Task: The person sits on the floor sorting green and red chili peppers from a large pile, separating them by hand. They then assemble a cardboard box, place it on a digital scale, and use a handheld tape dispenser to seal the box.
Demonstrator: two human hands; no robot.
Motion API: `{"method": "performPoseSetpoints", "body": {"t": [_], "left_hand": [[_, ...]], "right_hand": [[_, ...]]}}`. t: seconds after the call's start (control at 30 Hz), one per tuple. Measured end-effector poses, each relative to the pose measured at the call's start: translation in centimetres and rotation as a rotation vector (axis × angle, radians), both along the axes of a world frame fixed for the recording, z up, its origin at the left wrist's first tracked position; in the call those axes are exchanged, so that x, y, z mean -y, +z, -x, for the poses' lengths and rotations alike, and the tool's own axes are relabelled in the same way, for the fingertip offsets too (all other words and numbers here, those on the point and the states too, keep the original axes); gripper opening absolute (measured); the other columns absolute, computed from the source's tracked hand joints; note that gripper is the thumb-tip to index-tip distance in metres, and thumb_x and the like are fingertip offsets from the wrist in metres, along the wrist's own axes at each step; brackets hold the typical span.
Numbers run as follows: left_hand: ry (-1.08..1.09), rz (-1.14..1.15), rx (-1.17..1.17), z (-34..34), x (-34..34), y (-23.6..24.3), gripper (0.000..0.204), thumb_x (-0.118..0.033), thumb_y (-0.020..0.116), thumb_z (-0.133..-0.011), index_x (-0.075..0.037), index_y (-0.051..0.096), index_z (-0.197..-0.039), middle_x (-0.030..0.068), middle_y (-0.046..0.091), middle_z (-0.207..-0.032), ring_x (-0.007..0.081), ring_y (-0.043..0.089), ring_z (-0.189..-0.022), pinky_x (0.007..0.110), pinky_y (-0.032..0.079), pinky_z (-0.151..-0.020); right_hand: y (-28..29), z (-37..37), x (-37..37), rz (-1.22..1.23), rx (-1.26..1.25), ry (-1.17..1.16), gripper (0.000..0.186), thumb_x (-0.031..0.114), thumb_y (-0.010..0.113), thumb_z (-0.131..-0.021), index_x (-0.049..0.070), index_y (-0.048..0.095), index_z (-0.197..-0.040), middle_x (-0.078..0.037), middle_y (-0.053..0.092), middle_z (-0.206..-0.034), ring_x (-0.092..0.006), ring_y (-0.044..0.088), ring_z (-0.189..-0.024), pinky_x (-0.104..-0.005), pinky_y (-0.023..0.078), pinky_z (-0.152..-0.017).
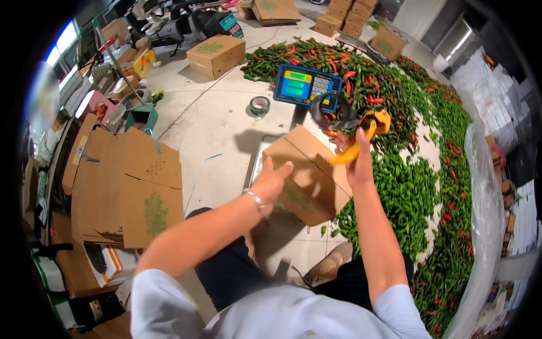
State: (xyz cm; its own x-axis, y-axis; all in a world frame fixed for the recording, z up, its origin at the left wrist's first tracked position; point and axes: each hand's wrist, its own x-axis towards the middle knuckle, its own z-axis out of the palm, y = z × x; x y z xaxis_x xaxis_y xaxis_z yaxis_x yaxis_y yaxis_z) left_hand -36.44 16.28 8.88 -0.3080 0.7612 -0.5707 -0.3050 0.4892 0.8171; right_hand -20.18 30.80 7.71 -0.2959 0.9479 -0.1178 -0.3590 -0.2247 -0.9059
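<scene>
A closed cardboard box (307,150) with green plant print sits askew in front of me, over a metal scale platform (257,164) that it mostly hides. My left hand (272,182) grips the box at its left side, with thumb and forefinger laid over its edge; the other fingers are partly hidden. In my right hand (358,158) is a yellow-orange tape dispenser (370,133), fingers wrapped round its handle, above the box's right side. A dark tape roll (326,110) shows at its far end. Behind the box stands the scale's blue display (307,85).
Heaps of green chillies (395,198) and mixed red-green chillies (316,59) cover the floor at right and beyond. Flattened cartons (127,181) are stacked at left. Another tape roll (259,105) and a closed box (217,55) lie farther off. Plastic sheeting (485,198) edges the right.
</scene>
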Motion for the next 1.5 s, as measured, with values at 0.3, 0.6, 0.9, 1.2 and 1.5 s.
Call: {"method": "performPoseSetpoints", "body": {"t": [0.3, 0.6, 0.9, 1.2, 1.5], "left_hand": [[0.14, 0.033, -0.372, 27.1, -5.6, -8.9, 0.028, -0.025, 0.061, -0.078, -0.01, 0.06, -0.101, -0.0024, 0.059, -0.097, 0.0108, 0.051, -0.085, 0.028, 0.04, -0.071], [-0.201, 0.013, -0.868, 27.3, -21.5, -27.5, 0.037, -0.018, 0.057, -0.08, -0.005, 0.053, -0.115, 0.0172, 0.056, -0.115, 0.0305, 0.051, -0.108, 0.037, 0.04, -0.092], [-0.212, 0.059, -1.328, 24.5, -33.9, -30.3, 0.038, -0.03, 0.052, -0.084, -0.014, 0.05, -0.118, 0.0015, 0.038, -0.135, 0.0286, 0.029, -0.127, 0.047, 0.027, -0.099], [-0.317, 0.118, -1.579, 24.2, -30.9, -35.2, 0.022, -0.012, 0.05, -0.078, -0.016, 0.062, -0.097, 0.004, 0.057, -0.104, 0.026, 0.041, -0.114, 0.052, 0.015, -0.105], [-0.366, 0.014, -0.831, 27.4, -13.3, -31.1, 0.024, -0.008, 0.054, -0.076, -0.014, 0.058, -0.099, 0.004, 0.057, -0.102, 0.0216, 0.048, -0.105, 0.046, 0.031, -0.096]], "right_hand": [[-6.9, 1.0, 6.5, -0.449, 0.587, 0.271, 0.065, 0.053, 0.062, -0.07, 0.002, 0.051, -0.107, -0.009, 0.048, -0.094, -0.0234, 0.048, -0.091, -0.0338, 0.038, -0.08], [-6.0, 1.7, 6.6, -0.025, 0.166, 0.092, 0.073, 0.036, 0.068, -0.073, 0.007, 0.033, -0.129, -0.012, 0.042, -0.127, -0.0228, 0.041, -0.118, -0.0389, 0.037, -0.097], [-4.8, 4.5, 4.9, 0.036, 0.362, 0.039, 0.084, 0.054, 0.064, -0.074, 0.006, 0.029, -0.134, -0.012, 0.043, -0.128, -0.0251, 0.042, -0.118, -0.0408, 0.036, -0.099], [-4.9, 4.3, 4.9, 0.11, 0.391, 0.0, 0.083, 0.057, 0.059, -0.076, 0.004, 0.03, -0.133, -0.012, 0.044, -0.127, -0.0251, 0.043, -0.118, -0.041, 0.036, -0.099], [-5.0, 2.2, 6.7, -0.037, 0.315, 0.138, 0.08, 0.062, 0.045, -0.081, 0.001, 0.031, -0.132, -0.012, 0.045, -0.125, -0.0248, 0.043, -0.118, -0.0405, 0.036, -0.099]]}}
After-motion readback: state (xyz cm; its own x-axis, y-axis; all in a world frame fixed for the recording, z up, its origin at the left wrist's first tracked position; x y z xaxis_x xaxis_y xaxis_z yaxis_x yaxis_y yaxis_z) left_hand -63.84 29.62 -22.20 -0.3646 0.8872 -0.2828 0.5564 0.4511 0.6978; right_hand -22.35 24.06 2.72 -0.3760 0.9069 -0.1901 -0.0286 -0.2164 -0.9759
